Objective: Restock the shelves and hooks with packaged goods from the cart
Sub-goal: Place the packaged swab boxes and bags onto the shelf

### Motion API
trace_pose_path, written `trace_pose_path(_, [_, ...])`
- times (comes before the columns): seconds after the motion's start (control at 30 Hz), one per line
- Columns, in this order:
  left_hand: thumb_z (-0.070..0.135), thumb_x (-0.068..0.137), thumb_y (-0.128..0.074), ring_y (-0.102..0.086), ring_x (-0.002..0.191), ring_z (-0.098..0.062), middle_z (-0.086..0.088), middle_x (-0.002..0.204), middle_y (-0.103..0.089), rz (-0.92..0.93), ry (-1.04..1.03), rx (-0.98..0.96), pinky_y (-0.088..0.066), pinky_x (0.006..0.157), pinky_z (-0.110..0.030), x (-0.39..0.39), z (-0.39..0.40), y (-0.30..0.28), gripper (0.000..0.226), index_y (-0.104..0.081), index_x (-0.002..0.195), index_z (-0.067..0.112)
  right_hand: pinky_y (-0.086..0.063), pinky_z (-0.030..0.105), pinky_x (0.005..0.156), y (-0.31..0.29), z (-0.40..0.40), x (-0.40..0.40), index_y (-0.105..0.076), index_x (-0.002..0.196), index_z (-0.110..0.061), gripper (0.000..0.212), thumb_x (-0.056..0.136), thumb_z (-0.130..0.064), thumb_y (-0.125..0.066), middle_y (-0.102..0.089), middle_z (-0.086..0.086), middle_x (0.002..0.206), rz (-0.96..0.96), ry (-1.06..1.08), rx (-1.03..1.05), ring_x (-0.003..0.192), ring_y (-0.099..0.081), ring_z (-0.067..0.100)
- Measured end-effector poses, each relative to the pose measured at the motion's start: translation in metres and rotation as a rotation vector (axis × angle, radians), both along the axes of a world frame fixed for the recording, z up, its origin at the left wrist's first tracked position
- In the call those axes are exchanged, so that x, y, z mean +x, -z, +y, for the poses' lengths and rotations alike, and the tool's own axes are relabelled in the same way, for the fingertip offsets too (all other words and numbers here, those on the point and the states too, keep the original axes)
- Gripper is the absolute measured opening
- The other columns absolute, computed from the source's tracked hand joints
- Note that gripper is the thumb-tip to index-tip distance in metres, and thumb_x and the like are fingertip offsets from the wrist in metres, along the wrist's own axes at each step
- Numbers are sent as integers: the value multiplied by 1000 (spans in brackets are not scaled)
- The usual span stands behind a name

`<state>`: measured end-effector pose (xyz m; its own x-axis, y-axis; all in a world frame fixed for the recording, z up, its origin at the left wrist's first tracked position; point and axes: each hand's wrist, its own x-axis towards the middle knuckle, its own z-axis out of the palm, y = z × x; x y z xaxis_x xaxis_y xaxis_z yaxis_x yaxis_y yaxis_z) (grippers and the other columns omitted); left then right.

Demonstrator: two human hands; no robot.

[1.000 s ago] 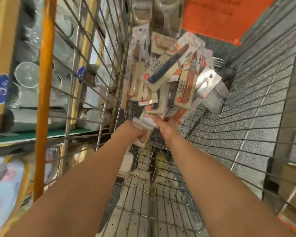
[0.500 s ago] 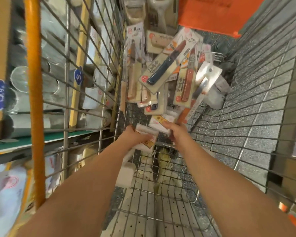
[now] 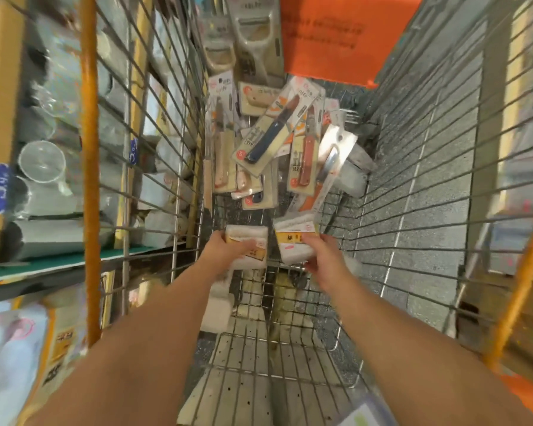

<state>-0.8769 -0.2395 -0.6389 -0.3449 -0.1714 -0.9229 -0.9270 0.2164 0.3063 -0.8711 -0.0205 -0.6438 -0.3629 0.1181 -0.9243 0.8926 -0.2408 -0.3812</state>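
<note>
At 9 o'clock, outside the wire cart wall [image 3: 154, 124], a shelf [image 3: 59, 259] carries clear glass cups [image 3: 40, 161] lying on their sides, openings outward, probably so shoppers see them from the aisle. Just below centre, the left hand [image 3: 220, 252] grips 1 white pack with a yellow label [image 3: 248, 247], fingers curled round its near edge. Just beside it, the right hand [image 3: 322, 256] holds a second white pack [image 3: 294, 241] the same way; the 2 packs sit apart, likely lifted 1 per hand to carry more per trip. At 12 o'clock, carded knives [image 3: 274, 133] and peelers [image 3: 253, 35] lie heaped against the cart's far end, with an orange panel [image 3: 345, 38] at 1 o'clock. The packs are over the cart floor, not yet shelved.
</note>
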Motion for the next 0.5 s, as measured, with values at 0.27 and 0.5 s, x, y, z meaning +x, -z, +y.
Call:
trace_pose_path(0.27, [63, 52, -76, -62, 107, -28, -11, 126, -61, 284, -241, 223, -53, 90, -44, -15, 25, -129, 98, -50, 133, 15, -54, 20, 48, -130, 17, -30, -59, 119, -7, 36, 84, -13, -67, -68, 10, 103, 115, -77, -175, 83, -66, 18])
trace_pose_path(0.5, [44, 76, -69, -65, 86, -18, -9, 101, -63, 610, -298, 322, -53, 61, -30, -5, 6, -301, 48, -59, 109, 10, -57, 32, 70, -305, 10, -72, -48, 137, -16, 101, 47, -41, -88, -69, 3, 116, 485, -524, -201, 94, -67, 22])
